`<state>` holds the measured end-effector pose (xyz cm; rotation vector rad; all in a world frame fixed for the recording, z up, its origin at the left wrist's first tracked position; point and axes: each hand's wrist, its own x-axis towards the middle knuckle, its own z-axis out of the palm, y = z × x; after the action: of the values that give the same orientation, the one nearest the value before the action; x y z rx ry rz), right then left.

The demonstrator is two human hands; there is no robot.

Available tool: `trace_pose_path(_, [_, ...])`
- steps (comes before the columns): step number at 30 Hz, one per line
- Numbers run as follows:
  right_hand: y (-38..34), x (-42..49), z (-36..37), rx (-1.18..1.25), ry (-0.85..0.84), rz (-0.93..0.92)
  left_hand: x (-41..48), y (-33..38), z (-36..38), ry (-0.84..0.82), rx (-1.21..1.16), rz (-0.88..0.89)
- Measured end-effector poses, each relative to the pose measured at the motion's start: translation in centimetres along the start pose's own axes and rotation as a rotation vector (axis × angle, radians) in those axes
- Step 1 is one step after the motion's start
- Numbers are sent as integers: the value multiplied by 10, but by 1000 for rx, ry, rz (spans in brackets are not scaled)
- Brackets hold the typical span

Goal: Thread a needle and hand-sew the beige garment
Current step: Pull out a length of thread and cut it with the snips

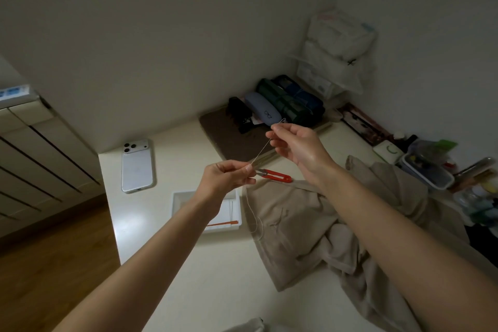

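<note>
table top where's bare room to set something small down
Bare table top: between the phone and the white tray; between the phone and the brown mat; and the wide near strip below the tray, left of the beige garment. Crowded: the right side, under the garment and the containers beyond it.

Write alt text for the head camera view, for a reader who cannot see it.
Two bare hands, the left hand lower and the right hand higher, pinch a thin thread stretched taut between them above a white table. Below them lie a beige garment, red thread snips, a white tray and a face-down phone.
</note>
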<state>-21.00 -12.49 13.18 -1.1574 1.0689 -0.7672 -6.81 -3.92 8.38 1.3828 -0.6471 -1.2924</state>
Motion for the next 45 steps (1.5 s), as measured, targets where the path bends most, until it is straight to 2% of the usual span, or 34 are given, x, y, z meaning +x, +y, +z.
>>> trace_pose_path(6, [-3,5,-6,151,63,24,4,-5,-4,47,-157,-39])
trace_pose_path(13, [11,7,-8,108,98,79,12,-8,-9,108,-321,-76])
trace_pose_path(15, [13,8,-9,70,110,75,13,-9,-9,128,-277,-67])
trace_pose_path(19, [18,6,-8,-85,74,22,9,-7,-5,171,-36,-4])
trace_pose_path(23, [22,4,-2,-234,30,-58,5,-1,7,117,0,33])
trace_pose_path(32, [28,-7,5,-472,-68,-141,8,-3,23,34,-188,-52])
trace_pose_path(36, [33,-8,8,-496,-83,-138,10,-3,25,-8,-250,-72])
trace_pose_path(45, [43,-7,7,-492,-85,-126,9,5,22,99,-288,-9])
